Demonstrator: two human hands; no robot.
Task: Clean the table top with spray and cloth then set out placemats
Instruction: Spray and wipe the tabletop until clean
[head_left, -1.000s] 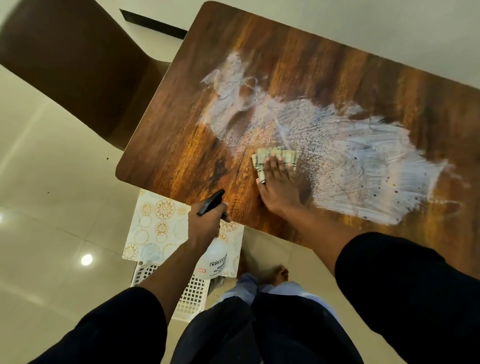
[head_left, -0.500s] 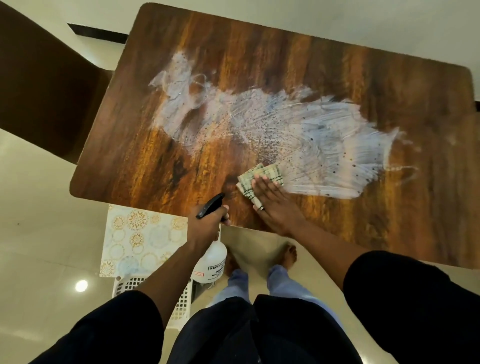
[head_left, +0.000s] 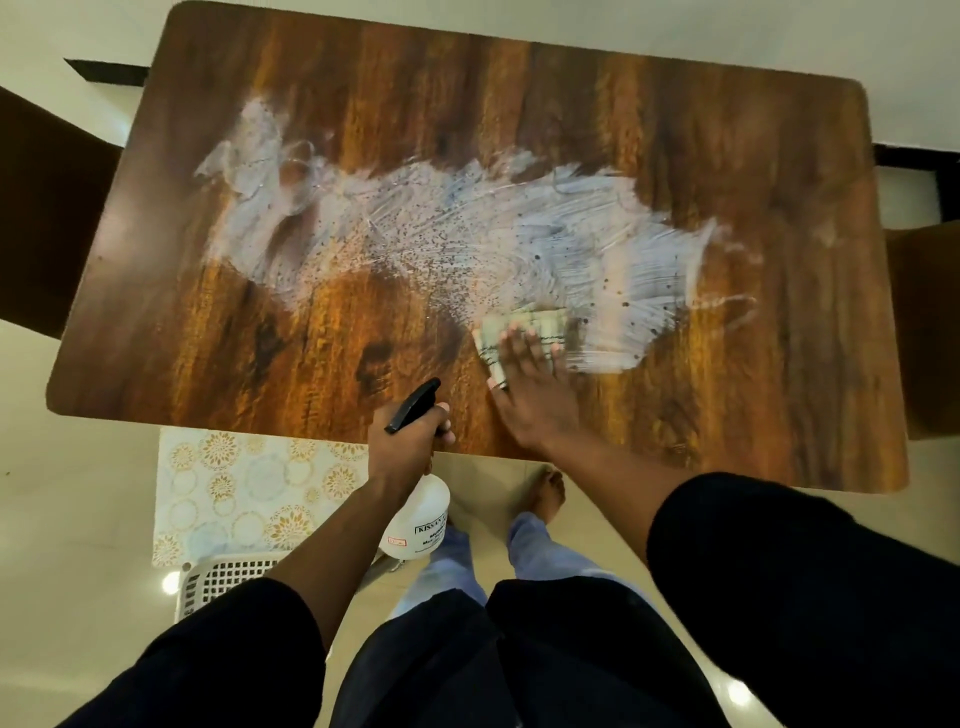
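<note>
Wiping is underway: the right hand (head_left: 532, 387) is pressing the cloth (head_left: 524, 332) flat-fingered onto the tabletop (head_left: 753, 364), at the near edge of the white smear (head_left: 519, 244). The left hand (head_left: 408, 447), its grip wrapping the spray (head_left: 418, 519), is hanging off the near edge. Next, I judge, more strokes across the smear; placemats (head_left: 234, 493) are waiting on the basket (head_left: 223, 579).
</note>
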